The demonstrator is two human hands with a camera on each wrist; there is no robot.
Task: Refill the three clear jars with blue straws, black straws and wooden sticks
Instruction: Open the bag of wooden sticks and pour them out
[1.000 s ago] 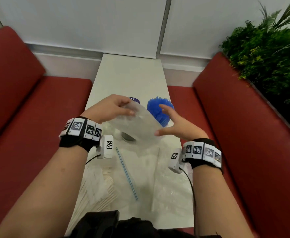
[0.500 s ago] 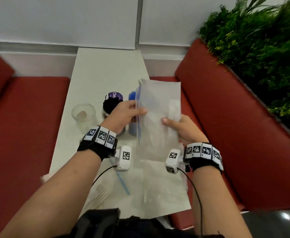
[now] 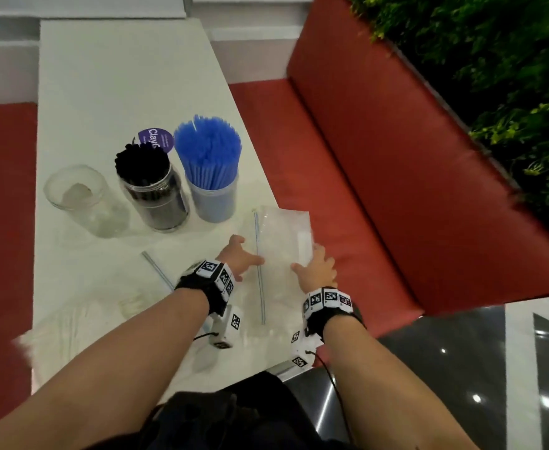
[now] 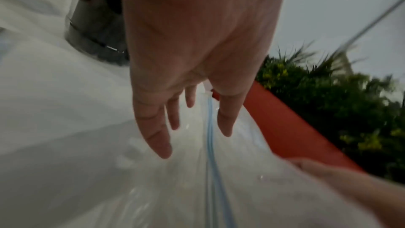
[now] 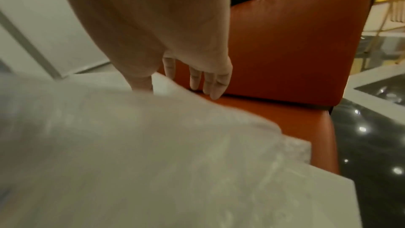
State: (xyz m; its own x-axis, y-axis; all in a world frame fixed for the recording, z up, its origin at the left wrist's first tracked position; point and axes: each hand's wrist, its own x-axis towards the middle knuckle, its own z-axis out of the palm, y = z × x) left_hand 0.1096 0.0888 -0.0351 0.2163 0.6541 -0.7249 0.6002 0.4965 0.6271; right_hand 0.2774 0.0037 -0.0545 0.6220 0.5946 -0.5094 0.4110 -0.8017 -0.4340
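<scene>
Three jars stand mid-table in the head view: an empty clear jar [image 3: 71, 193], a jar of black straws [image 3: 151, 190] and a jar packed with blue straws [image 3: 209, 177]. An empty clear zip bag [image 3: 279, 248] with a blue seal lies flat at the table's right edge. My left hand [image 3: 240, 258] rests on its left part, fingers straight and spread [image 4: 192, 136]. My right hand [image 3: 315, 264] lies at the bag's right side, with the thumb on the plastic and straight fingers over the bench [image 5: 181, 86]. Pale wooden sticks [image 3: 68, 323] lie in clear wrap at the near left.
A single blue straw [image 3: 157, 271] lies loose on the white table [image 3: 120, 76], left of my left wrist. A purple lid [image 3: 155, 139] sits behind the black-straw jar. Red benches [image 3: 347, 157] flank the table, and green plants [image 3: 493, 76] rise behind the right one.
The clear bag, held up in front of the jars by both hands, has come down flat onto the table's right edge. Both hands have loosened and now lie straight-fingered on it.
</scene>
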